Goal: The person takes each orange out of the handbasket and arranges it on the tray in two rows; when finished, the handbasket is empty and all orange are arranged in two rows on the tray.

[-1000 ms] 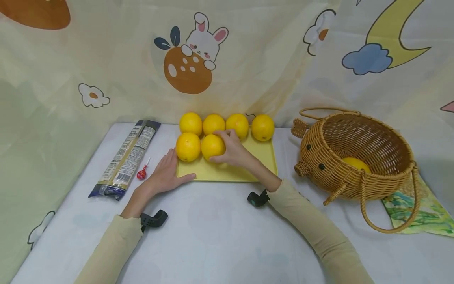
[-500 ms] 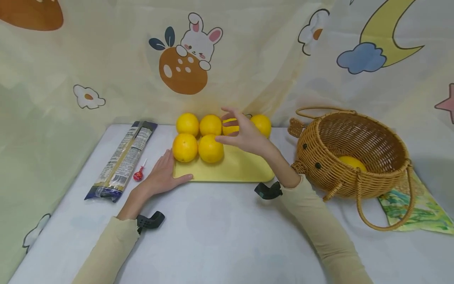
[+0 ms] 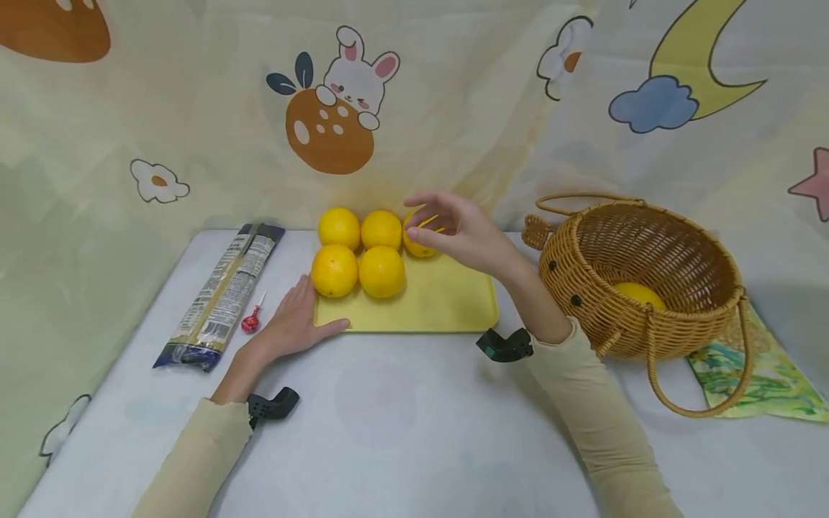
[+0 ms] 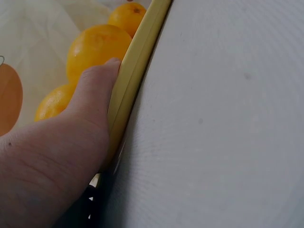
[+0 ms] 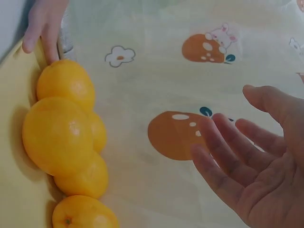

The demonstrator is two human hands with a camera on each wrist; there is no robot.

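Several oranges (image 3: pixel 382 272) sit in two rows on a yellow tray (image 3: pixel 447 302), two of them in the front row. My left hand (image 3: pixel 301 316) rests at the tray's left front corner. Its fingers lie along the left side and its thumb (image 4: pixel 97 90) lies over the front rim. Raised over the back right of the tray, my right hand (image 3: pixel 463 234) has its fingers spread and holds nothing. It partly covers one back orange (image 3: pixel 421 244) and hides the back right end of the row. In the right wrist view, an air gap separates that hand (image 5: pixel 259 166) from the oranges.
To the right stands a pig-shaped wicker basket (image 3: pixel 648 327) with an orange (image 3: pixel 640 293) inside, on a green patterned cloth (image 3: pixel 764 381). At left lie a long plastic packet (image 3: pixel 220 298) and a red lollipop (image 3: pixel 250 320). A printed curtain (image 3: pixel 479 93) hangs behind the table.
My right hand has let go of the right orange in the front row, risen and moved to the right. That orange stays on the tray. The left hand keeps its place.
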